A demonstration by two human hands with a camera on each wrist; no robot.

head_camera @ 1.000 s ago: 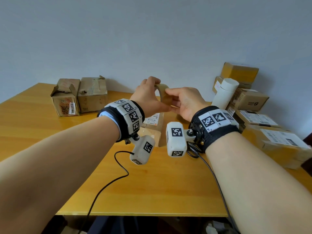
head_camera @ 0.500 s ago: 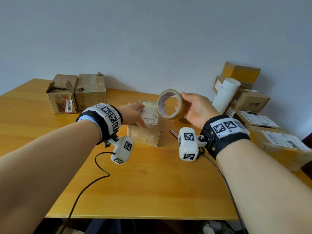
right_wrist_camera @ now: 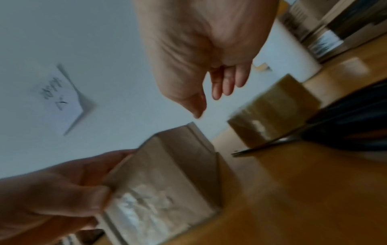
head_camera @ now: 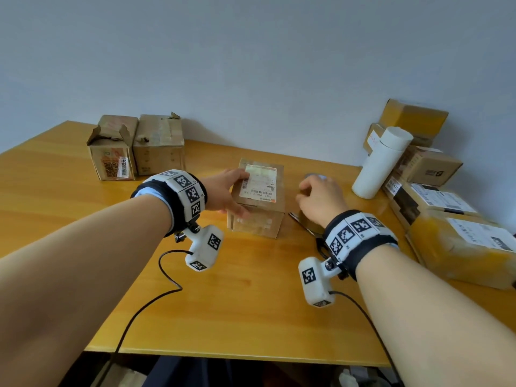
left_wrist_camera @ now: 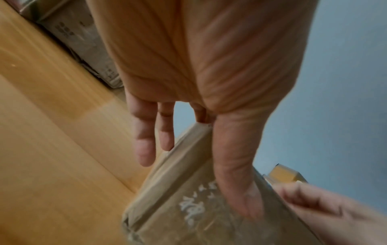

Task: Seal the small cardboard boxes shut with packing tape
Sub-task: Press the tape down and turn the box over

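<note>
Spanning the room's corner under a plain pale wall [head_camera: 251,65], the yellow wooden counter [head_camera: 237,303] carries the small cardboard box [head_camera: 258,216] at its middle, grasped by the left hand [head_camera: 226,191]; the right hand [head_camera: 321,199] hovers released above the tape roll [right_wrist_camera: 272,109].

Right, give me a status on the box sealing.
Done: no fresh seal is clearly visible. In hand: the left hand grips the labelled box; the right hand hangs open above the tape roll lying on the table. Left: taping this box, and the back-left box, whose flaps stand open.
</note>
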